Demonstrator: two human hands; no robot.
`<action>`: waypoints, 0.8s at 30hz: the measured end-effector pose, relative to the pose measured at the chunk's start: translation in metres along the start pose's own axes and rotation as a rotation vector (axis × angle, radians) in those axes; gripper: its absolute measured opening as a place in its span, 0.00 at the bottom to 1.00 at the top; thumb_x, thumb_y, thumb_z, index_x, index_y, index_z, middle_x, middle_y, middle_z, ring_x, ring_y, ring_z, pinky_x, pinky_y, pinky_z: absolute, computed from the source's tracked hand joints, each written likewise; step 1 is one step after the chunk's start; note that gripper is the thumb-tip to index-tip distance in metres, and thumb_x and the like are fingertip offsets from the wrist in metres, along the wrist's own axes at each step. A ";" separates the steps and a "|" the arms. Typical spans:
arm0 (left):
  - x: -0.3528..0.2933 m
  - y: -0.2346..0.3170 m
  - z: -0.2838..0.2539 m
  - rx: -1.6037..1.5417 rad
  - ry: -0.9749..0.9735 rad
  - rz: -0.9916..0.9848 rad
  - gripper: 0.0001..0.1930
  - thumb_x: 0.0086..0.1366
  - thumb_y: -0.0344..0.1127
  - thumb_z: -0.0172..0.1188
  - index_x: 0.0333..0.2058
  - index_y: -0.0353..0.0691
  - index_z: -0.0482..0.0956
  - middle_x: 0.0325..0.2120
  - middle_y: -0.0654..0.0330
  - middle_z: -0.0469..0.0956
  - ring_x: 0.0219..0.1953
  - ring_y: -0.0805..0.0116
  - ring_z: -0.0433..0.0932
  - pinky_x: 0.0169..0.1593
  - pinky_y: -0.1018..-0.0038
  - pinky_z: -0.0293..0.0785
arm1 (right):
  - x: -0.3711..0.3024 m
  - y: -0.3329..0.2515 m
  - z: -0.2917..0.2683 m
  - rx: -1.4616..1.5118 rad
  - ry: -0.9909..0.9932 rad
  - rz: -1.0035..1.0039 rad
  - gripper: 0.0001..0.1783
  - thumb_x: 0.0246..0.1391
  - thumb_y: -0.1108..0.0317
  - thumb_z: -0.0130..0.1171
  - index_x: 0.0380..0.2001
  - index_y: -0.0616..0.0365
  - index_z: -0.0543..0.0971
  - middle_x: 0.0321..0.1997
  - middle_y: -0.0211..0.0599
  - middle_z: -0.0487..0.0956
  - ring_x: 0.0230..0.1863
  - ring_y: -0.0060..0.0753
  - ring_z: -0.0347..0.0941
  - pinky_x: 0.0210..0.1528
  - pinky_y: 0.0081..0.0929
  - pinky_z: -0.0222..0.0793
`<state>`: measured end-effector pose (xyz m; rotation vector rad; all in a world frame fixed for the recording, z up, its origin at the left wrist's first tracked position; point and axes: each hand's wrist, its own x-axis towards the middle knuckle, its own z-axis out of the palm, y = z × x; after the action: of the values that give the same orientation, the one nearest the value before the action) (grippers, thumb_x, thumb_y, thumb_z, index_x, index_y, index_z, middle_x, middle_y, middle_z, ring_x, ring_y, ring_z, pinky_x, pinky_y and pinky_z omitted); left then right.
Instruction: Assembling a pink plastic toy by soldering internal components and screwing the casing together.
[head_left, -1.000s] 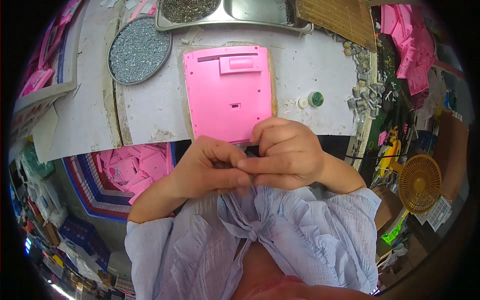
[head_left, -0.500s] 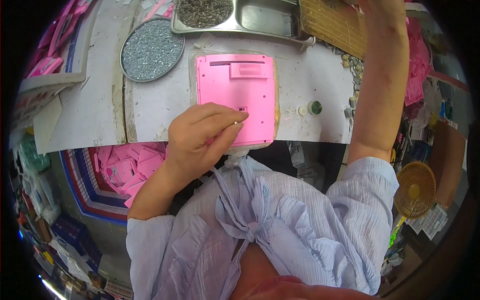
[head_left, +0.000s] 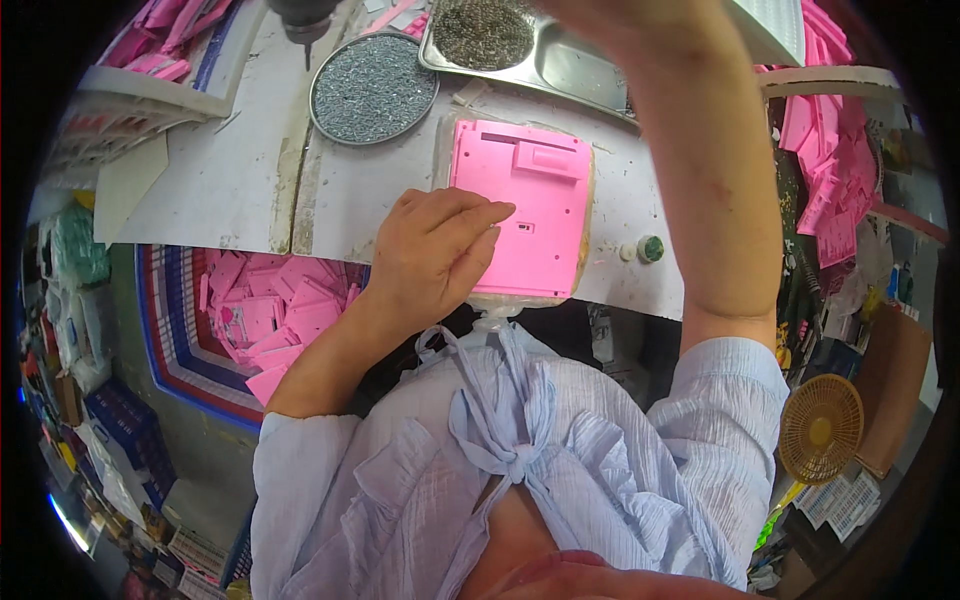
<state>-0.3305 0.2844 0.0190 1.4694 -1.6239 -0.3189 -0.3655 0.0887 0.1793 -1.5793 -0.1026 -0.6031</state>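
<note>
A pink plastic panel lies on a plastic-wrapped pad at the front edge of the white table. It has a slot, a raised bar and a small rectangular opening. My left hand rests over the panel's left side, thumb and forefinger close together beside the opening. Whatever may be between them is too small to make out. My right arm stretches up past the panel's right side. Its hand is mostly cut off at the top edge, fingers hidden. An electric screwdriver points downward at the upper left, apart from both hands.
A round tray of small silver metal pieces stands left of a divided steel tray holding darker small parts. Below the table's left side, a blue, white and red basket holds pink pieces. Small round pots sit right of the panel.
My right arm has swung leftward at the top. My left thumb and forefinger have shifted, and the small shiny piece between them no longer shows. The screwdriver has come into view.
</note>
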 end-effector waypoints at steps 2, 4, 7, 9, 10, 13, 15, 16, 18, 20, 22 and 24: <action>-0.001 0.000 0.001 -0.055 -0.001 0.005 0.12 0.57 0.25 0.67 0.41 0.37 0.87 0.35 0.57 0.84 0.33 0.62 0.80 0.40 0.69 0.70 | -0.003 -0.002 -0.001 0.077 -0.034 0.068 0.14 0.56 0.62 0.69 0.39 0.60 0.81 0.27 0.28 0.79 0.28 0.20 0.74 0.32 0.22 0.68; 0.003 0.001 -0.002 -0.065 0.022 0.040 0.12 0.57 0.24 0.67 0.41 0.37 0.87 0.35 0.57 0.84 0.33 0.62 0.80 0.40 0.69 0.70 | -0.013 -0.019 -0.016 0.189 -0.080 0.169 0.13 0.56 0.62 0.69 0.36 0.60 0.81 0.25 0.28 0.77 0.26 0.21 0.73 0.32 0.23 0.68; 0.004 -0.004 0.000 -0.021 0.083 0.088 0.12 0.56 0.24 0.67 0.41 0.36 0.86 0.34 0.57 0.84 0.32 0.62 0.80 0.39 0.69 0.70 | -0.065 0.000 -0.028 0.416 0.082 0.173 0.14 0.63 0.60 0.58 0.45 0.59 0.77 0.23 0.25 0.70 0.24 0.21 0.67 0.35 0.27 0.68; 0.001 -0.004 -0.002 0.032 0.109 0.080 0.12 0.56 0.23 0.68 0.40 0.37 0.86 0.34 0.57 0.84 0.32 0.62 0.81 0.39 0.69 0.69 | -0.098 0.012 -0.016 0.505 0.173 0.099 0.16 0.68 0.59 0.51 0.50 0.58 0.75 0.22 0.23 0.65 0.23 0.22 0.64 0.36 0.30 0.69; 0.002 -0.004 0.001 0.006 0.114 0.086 0.11 0.56 0.25 0.68 0.40 0.38 0.86 0.33 0.59 0.84 0.32 0.63 0.80 0.38 0.68 0.68 | -0.114 0.007 -0.010 0.463 0.200 0.064 0.17 0.71 0.59 0.47 0.53 0.58 0.74 0.21 0.22 0.63 0.22 0.22 0.62 0.37 0.32 0.69; 0.007 -0.004 0.011 -0.067 0.103 0.112 0.11 0.55 0.27 0.70 0.39 0.40 0.86 0.31 0.62 0.82 0.30 0.65 0.79 0.37 0.67 0.66 | -0.139 -0.005 0.005 0.260 0.183 -0.024 0.15 0.70 0.54 0.51 0.48 0.54 0.75 0.18 0.22 0.66 0.19 0.21 0.64 0.33 0.30 0.69; 0.010 -0.002 0.014 -0.099 0.088 0.132 0.12 0.54 0.27 0.70 0.39 0.40 0.86 0.31 0.62 0.82 0.30 0.65 0.79 0.37 0.67 0.66 | -0.147 -0.009 0.016 0.208 0.249 -0.015 0.15 0.68 0.53 0.55 0.45 0.54 0.75 0.18 0.23 0.68 0.19 0.22 0.65 0.30 0.30 0.69; 0.010 -0.002 0.015 -0.101 0.089 0.136 0.12 0.54 0.27 0.70 0.39 0.40 0.86 0.31 0.62 0.82 0.30 0.65 0.79 0.37 0.68 0.66 | -0.148 -0.012 0.021 0.189 0.295 0.001 0.15 0.67 0.53 0.58 0.43 0.54 0.75 0.17 0.24 0.68 0.19 0.23 0.66 0.29 0.30 0.69; 0.011 -0.001 0.017 -0.104 0.093 0.144 0.12 0.54 0.27 0.70 0.39 0.41 0.86 0.30 0.62 0.82 0.30 0.65 0.79 0.37 0.68 0.66 | -0.151 -0.014 0.026 0.161 0.345 0.032 0.15 0.66 0.53 0.60 0.42 0.54 0.74 0.17 0.25 0.69 0.19 0.23 0.66 0.27 0.29 0.69; 0.011 -0.002 0.017 -0.093 0.087 0.138 0.12 0.54 0.27 0.70 0.39 0.41 0.86 0.30 0.63 0.82 0.31 0.66 0.79 0.37 0.68 0.66 | -0.151 -0.013 0.026 0.149 0.351 0.040 0.16 0.65 0.53 0.61 0.41 0.54 0.74 0.18 0.25 0.69 0.19 0.23 0.67 0.27 0.29 0.68; 0.011 -0.004 0.016 -0.083 0.092 0.139 0.13 0.53 0.27 0.70 0.39 0.42 0.86 0.31 0.63 0.82 0.31 0.66 0.80 0.37 0.68 0.66 | -0.149 -0.012 0.025 0.148 0.350 0.035 0.16 0.65 0.53 0.61 0.41 0.53 0.74 0.18 0.25 0.70 0.19 0.23 0.67 0.26 0.29 0.68; 0.012 -0.006 0.015 -0.074 0.107 0.147 0.13 0.53 0.27 0.71 0.39 0.42 0.86 0.31 0.64 0.82 0.31 0.67 0.80 0.37 0.69 0.66 | -0.148 -0.011 0.025 0.176 0.334 0.031 0.15 0.65 0.53 0.61 0.41 0.53 0.74 0.18 0.25 0.70 0.18 0.24 0.67 0.26 0.28 0.68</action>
<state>-0.3364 0.2667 0.0108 1.2820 -1.6065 -0.2114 -0.4885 0.1564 0.1260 -1.2904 0.1170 -0.8029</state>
